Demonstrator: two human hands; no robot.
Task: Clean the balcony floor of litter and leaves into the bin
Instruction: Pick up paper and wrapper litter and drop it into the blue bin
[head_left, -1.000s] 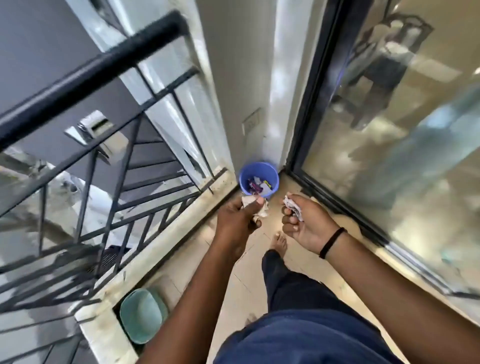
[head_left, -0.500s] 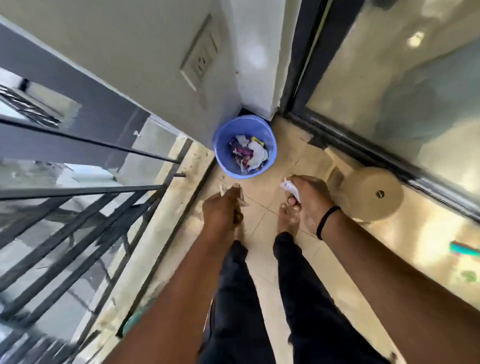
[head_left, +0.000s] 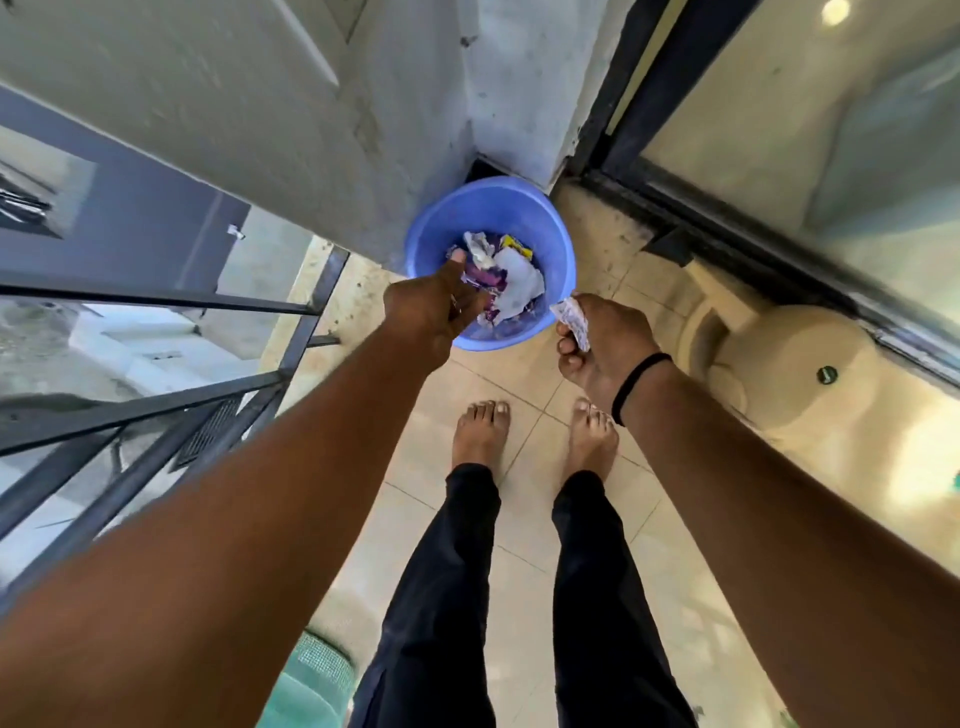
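A blue bin (head_left: 560, 244) stands in the balcony corner against the wall, with crumpled paper and wrappers (head_left: 514, 283) inside. My left hand (head_left: 434, 309) hangs over the bin's left rim, seen from the back with the thumb sticking out. Its fingers point down into the bin and are hidden, so I cannot see whether they hold anything. My right hand (head_left: 605, 351) is just outside the bin's right rim and pinches a crumpled white wrapper (head_left: 572, 321).
A beige plastic stool (head_left: 789, 374) lies on its side at the right by the glass sliding door (head_left: 831, 130). The dark metal railing (head_left: 291, 358) runs along the left. A teal tub (head_left: 311, 680) sits behind my bare feet (head_left: 480, 436) on the tiled floor.
I have stepped closer to the bin. My left hand moved forward over the bin's rim, and the white scrap it held is no longer seen. My right hand came up beside the bin.
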